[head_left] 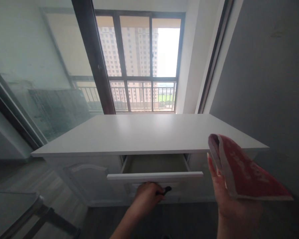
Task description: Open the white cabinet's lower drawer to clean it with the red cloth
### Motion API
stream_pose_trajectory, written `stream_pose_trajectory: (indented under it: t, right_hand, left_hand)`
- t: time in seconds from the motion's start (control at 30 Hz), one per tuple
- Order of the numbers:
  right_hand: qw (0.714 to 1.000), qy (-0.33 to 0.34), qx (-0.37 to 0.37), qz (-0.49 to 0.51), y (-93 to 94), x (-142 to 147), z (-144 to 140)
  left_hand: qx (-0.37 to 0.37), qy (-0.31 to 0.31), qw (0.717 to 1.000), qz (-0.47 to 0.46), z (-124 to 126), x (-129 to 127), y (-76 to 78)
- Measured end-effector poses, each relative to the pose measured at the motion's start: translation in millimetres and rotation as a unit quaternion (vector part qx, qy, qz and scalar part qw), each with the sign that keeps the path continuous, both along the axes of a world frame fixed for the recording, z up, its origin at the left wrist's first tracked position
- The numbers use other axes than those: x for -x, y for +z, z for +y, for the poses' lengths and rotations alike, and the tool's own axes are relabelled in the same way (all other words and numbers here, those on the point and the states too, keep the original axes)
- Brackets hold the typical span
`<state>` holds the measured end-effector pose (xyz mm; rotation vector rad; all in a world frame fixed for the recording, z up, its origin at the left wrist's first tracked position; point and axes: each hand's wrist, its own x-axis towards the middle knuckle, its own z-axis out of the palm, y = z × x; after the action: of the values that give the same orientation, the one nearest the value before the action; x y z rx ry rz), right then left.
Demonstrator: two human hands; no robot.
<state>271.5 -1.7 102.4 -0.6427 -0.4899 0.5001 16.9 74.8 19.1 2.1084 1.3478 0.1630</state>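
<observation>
A white cabinet stands before a window, its middle drawer pulled partly out and showing an empty inside. My left hand grips the dark handle on the drawer front. My right hand is raised at the right of the drawer and holds a red book with a pale spine, tilted, its cover facing up.
A grey wall runs close along the right. A glass sliding door with a dark frame stands at the left. A glass-topped table edge sits low at the left. The window with railing is behind the cabinet.
</observation>
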Motion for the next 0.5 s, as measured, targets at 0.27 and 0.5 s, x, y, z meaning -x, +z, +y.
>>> stream_pose_trajectory:
  t: [0.27, 0.5]
  right_hand:
    - [0.983, 0.009, -0.097, 0.154, 2.5, 11, -1]
    - [0.989, 0.016, -0.08, 0.123, -17.5, -10, 10]
  left_hand:
    - [-0.027, 0.006, 1.0, 0.015, 57, -10, -5.9]
    - [-0.049, -0.003, 0.998, 0.029, 102, -22, 0.0]
